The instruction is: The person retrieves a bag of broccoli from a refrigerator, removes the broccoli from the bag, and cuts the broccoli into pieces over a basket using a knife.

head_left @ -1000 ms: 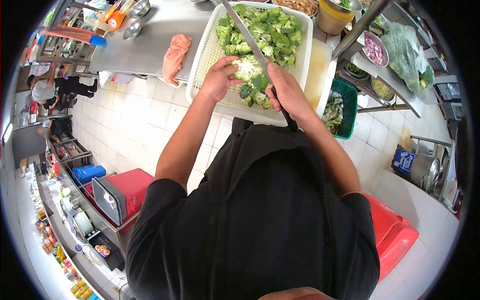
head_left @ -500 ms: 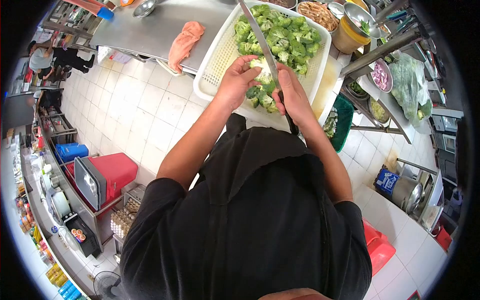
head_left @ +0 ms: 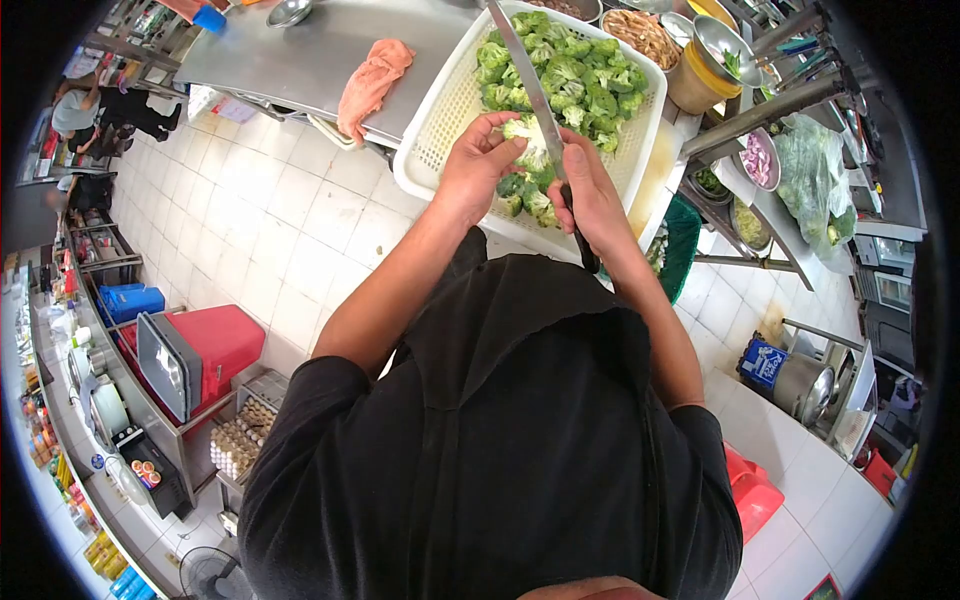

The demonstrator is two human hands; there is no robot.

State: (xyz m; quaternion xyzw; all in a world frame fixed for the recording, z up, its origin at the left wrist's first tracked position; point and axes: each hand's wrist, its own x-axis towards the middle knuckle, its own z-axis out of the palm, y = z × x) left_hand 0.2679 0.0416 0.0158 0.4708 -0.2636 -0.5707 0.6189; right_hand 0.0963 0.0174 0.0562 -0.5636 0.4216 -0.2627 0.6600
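Observation:
My left hand (head_left: 474,172) is closed on a broccoli head (head_left: 524,129), its pale cut side showing between fingers and thumb. In my right hand (head_left: 594,200) is a long kitchen knife (head_left: 531,84), gripped by its black handle, the blade slanting up and to the left. That blade passes over the broccoli in front of my left fingertips; whether it touches is hard to tell. Beneath both hands stands a white perforated basket (head_left: 425,165), with many green broccoli florets (head_left: 577,82) in its far part and a few pieces near my hands.
An orange cloth (head_left: 375,88) lies on the steel table (head_left: 270,60) left of the basket. Bowls and a yellow-rimmed tub (head_left: 697,85) stand at the right. Below the board's edge is a green basket (head_left: 683,245). A person (head_left: 130,110) is far left.
The basket and both hands sit slightly further right in view as the camera shifts. My left thumb has moved a little on the broccoli; the knife keeps nearly the same slant.

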